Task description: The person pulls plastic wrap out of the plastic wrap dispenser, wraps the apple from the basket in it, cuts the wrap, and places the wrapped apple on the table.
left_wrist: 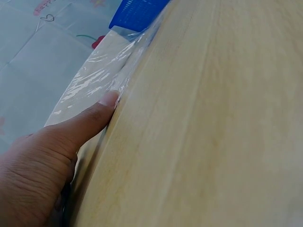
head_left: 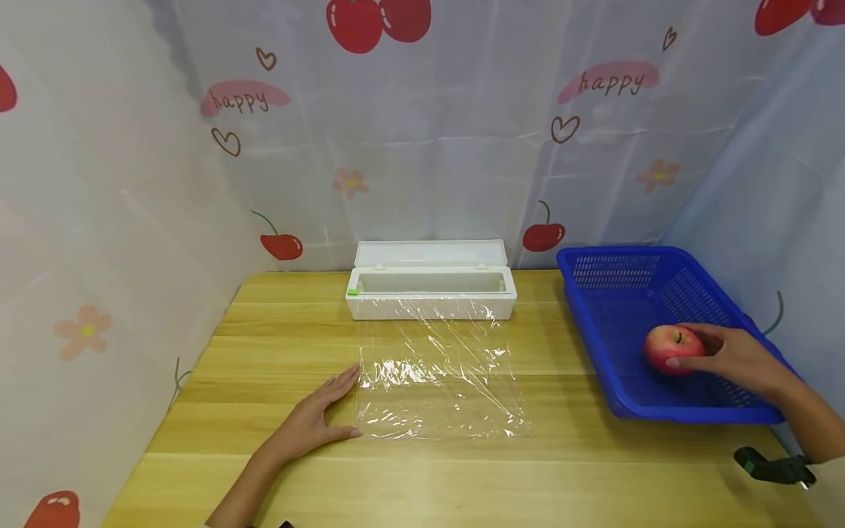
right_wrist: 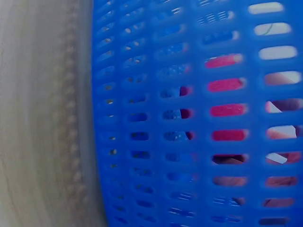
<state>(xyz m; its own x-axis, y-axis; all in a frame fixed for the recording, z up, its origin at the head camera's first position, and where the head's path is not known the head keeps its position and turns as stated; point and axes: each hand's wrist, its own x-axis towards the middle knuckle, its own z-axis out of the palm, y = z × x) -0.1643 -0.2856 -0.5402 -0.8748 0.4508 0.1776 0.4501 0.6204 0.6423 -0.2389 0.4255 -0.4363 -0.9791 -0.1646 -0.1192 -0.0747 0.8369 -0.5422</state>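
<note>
The round red apple (head_left: 668,350) is inside the blue plastic basket (head_left: 700,413), pinched between thumb and fingers of my right hand (head_left: 741,361). Left of this basket, my left hand (head_left: 309,424), fingers extended, touches the transparent plastic film (head_left: 436,381). I judge this step as picking; next probably needs careful lifting over the rim.

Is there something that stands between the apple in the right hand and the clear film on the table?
Yes, the left wall of the blue basket stands between the apple and the clear film. The apple would probably need lifting over it; past that, nothing visible blocks.
</note>
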